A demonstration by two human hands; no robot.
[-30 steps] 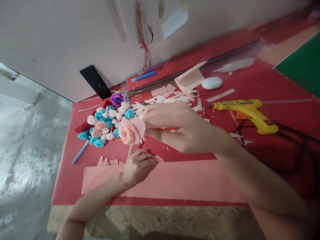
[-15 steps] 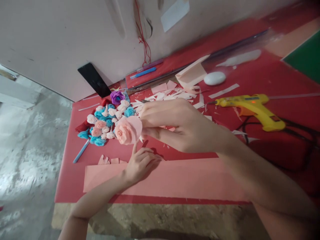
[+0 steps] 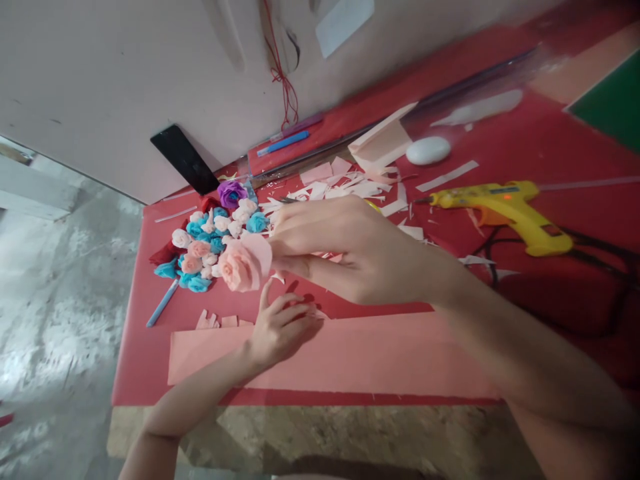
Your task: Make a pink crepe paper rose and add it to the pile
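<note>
My right hand (image 3: 350, 250) pinches a pink paper rose (image 3: 241, 265) and holds it up above the red table (image 3: 140, 320). My left hand (image 3: 281, 328) rests lower down on a long pink paper strip (image 3: 350, 357), fingers curled, its index finger pointing up toward the rose. Just behind the rose lies a heap of small paper roses (image 3: 210, 240) in blue, white, pink and purple.
A yellow glue gun (image 3: 500, 207) with a black cord lies at the right. Pink paper scraps (image 3: 345, 187), a white oval object (image 3: 427, 150), a black phone (image 3: 184, 159) leaning on the wall, and blue pens (image 3: 163, 303) are spread about. Bare concrete floor lies to the left.
The right hand has carried the rose slightly to the left. The left hand stays on the paper strip, index finger still raised.
</note>
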